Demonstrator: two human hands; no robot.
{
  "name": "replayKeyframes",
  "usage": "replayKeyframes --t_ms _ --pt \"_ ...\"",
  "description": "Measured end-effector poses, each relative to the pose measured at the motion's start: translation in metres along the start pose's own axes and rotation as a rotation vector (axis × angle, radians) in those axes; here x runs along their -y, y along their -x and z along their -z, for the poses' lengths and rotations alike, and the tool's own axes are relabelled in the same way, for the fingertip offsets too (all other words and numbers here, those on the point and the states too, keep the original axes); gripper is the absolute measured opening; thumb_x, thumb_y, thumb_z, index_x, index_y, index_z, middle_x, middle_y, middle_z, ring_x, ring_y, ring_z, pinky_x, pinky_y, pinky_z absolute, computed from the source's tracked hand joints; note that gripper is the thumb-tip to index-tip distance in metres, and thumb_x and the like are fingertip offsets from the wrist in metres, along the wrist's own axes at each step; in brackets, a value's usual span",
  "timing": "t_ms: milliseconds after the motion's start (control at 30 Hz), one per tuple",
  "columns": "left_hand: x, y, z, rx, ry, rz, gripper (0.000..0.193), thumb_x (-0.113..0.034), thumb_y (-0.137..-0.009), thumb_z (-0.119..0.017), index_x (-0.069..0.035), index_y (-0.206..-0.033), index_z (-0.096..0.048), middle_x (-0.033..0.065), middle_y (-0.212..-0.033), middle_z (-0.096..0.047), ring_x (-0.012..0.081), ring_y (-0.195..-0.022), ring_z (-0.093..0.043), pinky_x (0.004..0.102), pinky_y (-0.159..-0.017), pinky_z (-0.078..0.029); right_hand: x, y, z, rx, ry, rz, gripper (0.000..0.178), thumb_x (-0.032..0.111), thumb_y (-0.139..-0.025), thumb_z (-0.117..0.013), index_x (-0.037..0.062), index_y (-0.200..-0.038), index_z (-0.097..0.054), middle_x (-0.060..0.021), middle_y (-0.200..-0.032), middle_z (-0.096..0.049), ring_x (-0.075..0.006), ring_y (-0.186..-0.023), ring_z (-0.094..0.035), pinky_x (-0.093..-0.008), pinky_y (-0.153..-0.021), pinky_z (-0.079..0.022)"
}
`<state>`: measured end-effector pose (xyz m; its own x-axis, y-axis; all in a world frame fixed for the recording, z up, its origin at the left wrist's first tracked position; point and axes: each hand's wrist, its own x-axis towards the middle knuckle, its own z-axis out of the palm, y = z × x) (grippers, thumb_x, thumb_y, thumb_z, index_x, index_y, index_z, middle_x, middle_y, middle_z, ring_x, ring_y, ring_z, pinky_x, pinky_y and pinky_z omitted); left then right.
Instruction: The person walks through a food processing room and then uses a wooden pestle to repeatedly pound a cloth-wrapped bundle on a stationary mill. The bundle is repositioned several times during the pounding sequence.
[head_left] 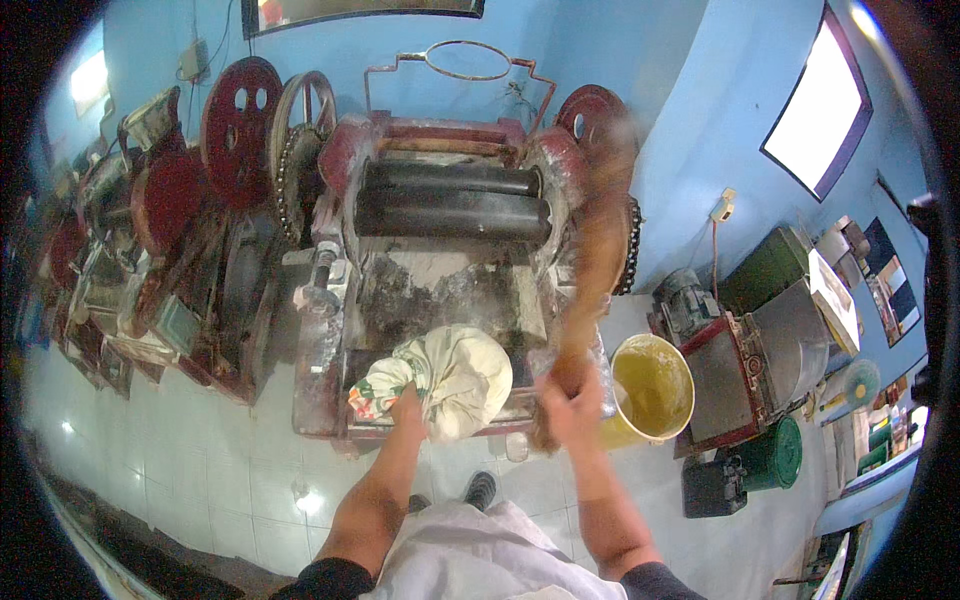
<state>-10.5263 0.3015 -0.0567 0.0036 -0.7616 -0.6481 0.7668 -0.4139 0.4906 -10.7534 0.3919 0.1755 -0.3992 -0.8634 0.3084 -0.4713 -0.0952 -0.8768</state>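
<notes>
My left hand (408, 412) is closed around the gathered neck of a white cloth bundle (472, 378) with a patch of green and orange print at its twisted end. The bundle rests on the front of the dusty bed (440, 290) of a roller machine, below two dark rollers (450, 208). In my right hand (572, 405) is a long brown wooden stick (598, 240), smeared by motion. It rises from my fist along the machine's right side, its upper end blurred in front of a red wheel.
A yellow bucket (622, 432) stands right of the machine. Farther right are a motor (686, 300), a red-framed machine (725, 385) and a green bin (783, 450). More machinery with red wheels (240, 130) lines the left. Pale tiles (245, 470) cover the floor.
</notes>
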Motion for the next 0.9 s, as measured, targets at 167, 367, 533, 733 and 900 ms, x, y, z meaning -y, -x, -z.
replayKeyframes --t_ms 167,367,533,733,900 --pt "-0.012 0.000 0.021 -0.050 0.038 -0.081 0.056 -0.033 -0.091 -0.062 0.002 -0.134 -0.052 0.0145 -0.125 -0.061 0.0301 -0.107 -0.064 0.0457 -0.088 -0.053 0.031 -0.030 -0.015 -0.182 -0.338 -0.026 0.038 0.006 -0.083 -0.073 0.0040 -0.117 -0.056 -0.0069 -0.098 -0.066 -0.0188 -0.090 -0.062 -0.0364 -0.083 -0.051" --pt "-0.032 0.042 -0.007 -0.121 -0.834 -0.279 0.059 -0.031 -0.087 -0.069 0.001 -0.133 -0.052 0.0148 -0.129 -0.058 0.0305 -0.114 -0.057 0.0498 -0.093 -0.048 -0.150 0.125 -0.025 0.627 0.381 -0.554 0.061 0.036 -0.070 -0.078 -0.0033 -0.115 -0.063 -0.0236 -0.104 -0.069 -0.0357 -0.102 -0.067 -0.0407 -0.089 -0.052" --pt "-0.095 0.064 -0.079 0.049 -0.466 -0.230 0.044 -0.019 -0.088 -0.068 0.004 -0.124 -0.056 0.0133 -0.116 -0.063 0.0305 -0.102 -0.060 0.0476 -0.089 -0.049 -0.165 0.105 -0.009 0.447 0.095 -0.406 0.053 0.022 -0.073 -0.076 -0.0043 -0.117 -0.061 -0.0190 -0.107 -0.070 -0.0311 -0.102 -0.066 -0.0409 -0.093 -0.050" --pt "-0.118 0.097 -0.121 0.531 -1.599 -0.793 0.052 -0.025 -0.083 -0.073 -0.001 -0.127 -0.057 0.0191 -0.117 -0.066 0.0336 -0.107 -0.063 0.0413 -0.094 -0.050 -0.036 0.031 0.036 0.165 -0.120 -0.209 0.048 0.007 -0.073 -0.074 -0.0033 -0.117 -0.058 -0.0099 -0.103 -0.067 -0.0199 -0.096 -0.064 -0.0358 -0.087 -0.051" --pt "-0.068 0.039 0.024 0.517 -1.761 -1.320 0.069 -0.042 -0.083 -0.073 -0.001 -0.134 -0.052 0.0165 -0.131 -0.062 0.0312 -0.117 -0.059 0.0390 -0.103 -0.045 0.077 -0.016 0.064 -0.174 -0.270 0.198 0.039 0.009 -0.081 -0.073 0.0022 -0.116 -0.057 -0.0072 -0.094 -0.066 -0.0180 -0.086 -0.062 -0.0321 -0.081 -0.050"
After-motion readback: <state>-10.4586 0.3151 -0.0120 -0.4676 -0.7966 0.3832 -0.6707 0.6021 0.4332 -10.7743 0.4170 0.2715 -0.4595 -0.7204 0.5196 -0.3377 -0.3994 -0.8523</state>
